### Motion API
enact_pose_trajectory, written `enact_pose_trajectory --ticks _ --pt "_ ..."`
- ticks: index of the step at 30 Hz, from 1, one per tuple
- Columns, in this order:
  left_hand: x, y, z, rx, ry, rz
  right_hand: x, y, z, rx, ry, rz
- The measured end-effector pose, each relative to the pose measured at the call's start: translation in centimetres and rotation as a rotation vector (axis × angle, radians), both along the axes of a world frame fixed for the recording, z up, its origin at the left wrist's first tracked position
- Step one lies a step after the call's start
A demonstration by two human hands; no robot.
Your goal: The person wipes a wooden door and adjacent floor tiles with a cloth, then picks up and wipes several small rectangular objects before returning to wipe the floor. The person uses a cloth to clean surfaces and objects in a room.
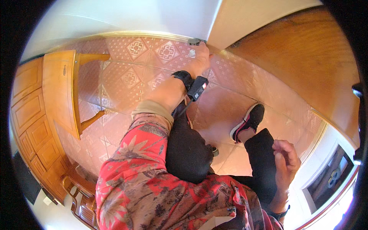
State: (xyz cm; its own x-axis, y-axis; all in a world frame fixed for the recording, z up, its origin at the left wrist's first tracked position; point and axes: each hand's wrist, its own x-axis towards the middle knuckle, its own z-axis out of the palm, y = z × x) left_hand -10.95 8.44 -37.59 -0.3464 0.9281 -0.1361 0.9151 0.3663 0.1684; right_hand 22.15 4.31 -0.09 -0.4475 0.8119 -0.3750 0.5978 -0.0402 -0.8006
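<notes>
My left hand (200, 59) reaches far forward and down to the wall corner, where its fingers press on a small grey item (194, 42), perhaps a cloth, at the foot of the wall. A small white piece (191, 53) shows beside the fingers; whether it is part of the grey item I cannot tell. On my left wrist sits a black strap with a small black box (197, 87) and a cable. My right hand (286, 158) hangs beside my right knee, fingers loosely curled and apart from the thumb, with nothing visible in it.
Patterned reddish floor tiles (230, 106) lie under my shoes (256, 116). A brown wooden door (299, 57) spans the right. At left stand a wooden table (59, 89), a drawered cabinet (34, 100) and a wooden chair (83, 198). A pale wall (138, 17) runs ahead.
</notes>
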Motion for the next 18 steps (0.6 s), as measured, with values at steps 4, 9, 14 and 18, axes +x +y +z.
enact_pose_trajectory --ticks 4,9,14,18 --pt "-0.2 0.2 -2.7 0.337 -1.265 0.764 0.2 -0.1 0.1 0.066 -0.012 -0.025" --pt "1.7 0.5 -5.1 0.377 -1.519 0.994 0.6 -0.1 0.6 0.086 -0.002 0.042" --pt "4.0 2.3 -3.0 0.179 -1.686 1.153 0.8 -0.2 0.9 0.082 -0.03 0.04" --pt "8.3 2.9 0.2 0.032 -1.745 0.683 0.9 -0.2 0.9 0.129 0.0 0.051"
